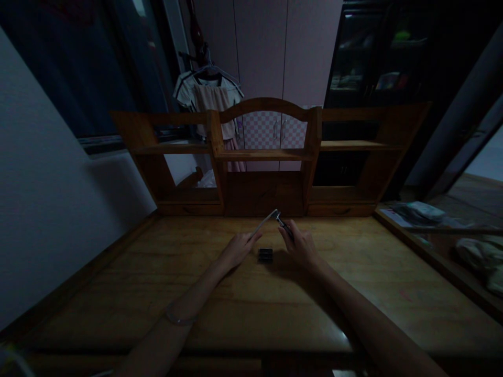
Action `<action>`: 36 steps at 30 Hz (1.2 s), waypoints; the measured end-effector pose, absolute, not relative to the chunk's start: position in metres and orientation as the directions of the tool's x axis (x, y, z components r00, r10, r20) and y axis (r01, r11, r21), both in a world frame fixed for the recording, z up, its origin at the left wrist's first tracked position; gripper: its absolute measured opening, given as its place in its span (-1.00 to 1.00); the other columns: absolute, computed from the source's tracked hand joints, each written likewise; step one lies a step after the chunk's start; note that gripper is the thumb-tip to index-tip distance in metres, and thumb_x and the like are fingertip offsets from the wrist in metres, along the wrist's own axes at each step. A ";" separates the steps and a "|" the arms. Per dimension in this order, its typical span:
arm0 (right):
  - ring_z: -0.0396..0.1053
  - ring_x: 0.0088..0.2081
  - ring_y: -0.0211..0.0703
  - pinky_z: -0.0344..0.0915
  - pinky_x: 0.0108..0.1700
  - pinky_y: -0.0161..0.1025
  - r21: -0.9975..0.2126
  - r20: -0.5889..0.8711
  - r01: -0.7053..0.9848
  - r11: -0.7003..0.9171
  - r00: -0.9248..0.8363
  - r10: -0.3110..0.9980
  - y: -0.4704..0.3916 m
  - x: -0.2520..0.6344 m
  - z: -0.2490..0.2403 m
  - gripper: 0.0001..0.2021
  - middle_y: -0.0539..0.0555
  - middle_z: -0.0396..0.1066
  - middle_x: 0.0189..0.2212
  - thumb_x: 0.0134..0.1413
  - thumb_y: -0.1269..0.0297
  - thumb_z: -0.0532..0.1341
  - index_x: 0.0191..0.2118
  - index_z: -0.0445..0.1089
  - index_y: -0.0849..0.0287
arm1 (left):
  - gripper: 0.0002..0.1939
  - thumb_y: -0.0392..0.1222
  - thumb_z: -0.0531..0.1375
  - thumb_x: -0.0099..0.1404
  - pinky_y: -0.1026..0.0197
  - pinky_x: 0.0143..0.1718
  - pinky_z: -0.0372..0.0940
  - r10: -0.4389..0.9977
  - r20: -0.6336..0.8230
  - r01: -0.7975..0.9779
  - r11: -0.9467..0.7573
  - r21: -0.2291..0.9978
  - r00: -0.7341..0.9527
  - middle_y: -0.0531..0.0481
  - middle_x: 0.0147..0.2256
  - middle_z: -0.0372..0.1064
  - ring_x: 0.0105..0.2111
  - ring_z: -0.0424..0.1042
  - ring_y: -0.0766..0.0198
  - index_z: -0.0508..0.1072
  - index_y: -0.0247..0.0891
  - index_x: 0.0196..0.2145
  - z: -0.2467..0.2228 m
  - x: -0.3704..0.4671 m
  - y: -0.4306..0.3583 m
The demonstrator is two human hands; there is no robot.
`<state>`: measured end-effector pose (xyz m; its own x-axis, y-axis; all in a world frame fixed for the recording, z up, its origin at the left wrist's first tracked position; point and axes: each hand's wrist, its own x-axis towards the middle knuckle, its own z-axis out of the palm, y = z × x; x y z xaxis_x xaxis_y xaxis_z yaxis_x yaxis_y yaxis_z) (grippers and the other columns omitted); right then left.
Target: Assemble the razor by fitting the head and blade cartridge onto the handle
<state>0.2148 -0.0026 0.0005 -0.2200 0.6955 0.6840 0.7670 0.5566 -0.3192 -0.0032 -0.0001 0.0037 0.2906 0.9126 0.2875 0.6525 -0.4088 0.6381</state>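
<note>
My left hand (239, 248) is closed on a thin, pale, flat strip (262, 224) that slants up and to the right. My right hand (302, 245), also closed, grips a slim dark tool (284, 225) with a shiny metal head. The tool's head meets the far end of the strip, or is very close to it; the dim light hides the exact contact. Between the hands and slightly nearer to me, a small black slotted object (265, 255) lies on the wooden desk (243, 314).
A wooden shelf unit (265, 155) stands along the desk's far edge. Beyond the desk's raised right edge (424, 251) lie a wrapped packet (426, 210) and crumpled cloth (481, 256). A white wall (58, 199) borders the left side.
</note>
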 end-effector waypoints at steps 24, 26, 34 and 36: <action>0.39 -0.50 -0.18 0.03 -0.49 -0.34 -0.320 0.649 0.734 0.599 -0.291 0.703 -0.003 0.221 0.003 -0.74 0.10 0.48 -0.42 0.27 0.15 -0.03 -0.10 0.25 0.18 | -0.43 0.16 -0.13 0.31 0.28 -0.38 0.11 0.904 0.278 0.650 -0.426 0.629 0.324 -0.03 -0.48 0.41 -0.43 0.35 0.22 0.49 -0.32 -0.36 0.003 -0.003 -0.001; 0.40 -0.50 -0.19 0.03 -0.49 -0.34 -0.318 0.646 0.738 0.596 -0.291 0.706 -0.004 0.221 0.004 -0.74 0.09 0.48 -0.42 0.27 0.15 -0.03 -0.10 0.26 0.18 | -0.42 0.17 -0.13 0.31 0.29 -0.39 0.10 0.905 0.275 0.647 -0.425 0.633 0.325 -0.02 -0.49 0.40 -0.45 0.33 0.23 0.49 -0.33 -0.36 0.003 -0.003 -0.001; 0.39 -0.51 -0.19 0.00 -0.51 -0.34 -0.282 0.637 0.743 0.607 -0.328 0.698 -0.007 0.217 0.004 -0.74 0.08 0.47 -0.45 0.27 0.16 -0.04 -0.10 0.26 0.18 | -0.44 0.16 -0.11 0.31 0.29 -0.43 0.07 0.898 0.291 0.630 -0.438 0.641 0.329 0.04 -0.54 0.34 -0.49 0.29 0.28 0.44 -0.33 -0.45 0.001 -0.003 0.001; 0.37 -0.53 -0.20 -0.01 -0.51 -0.34 -0.278 0.651 0.759 0.589 -0.302 0.696 -0.007 0.218 0.006 -0.74 0.08 0.46 -0.46 0.27 0.16 -0.04 -0.12 0.27 0.19 | -0.44 0.16 -0.11 0.31 0.30 -0.43 0.06 0.896 0.296 0.623 -0.444 0.644 0.333 0.04 -0.53 0.34 -0.48 0.29 0.28 0.43 -0.33 -0.46 0.000 -0.003 0.001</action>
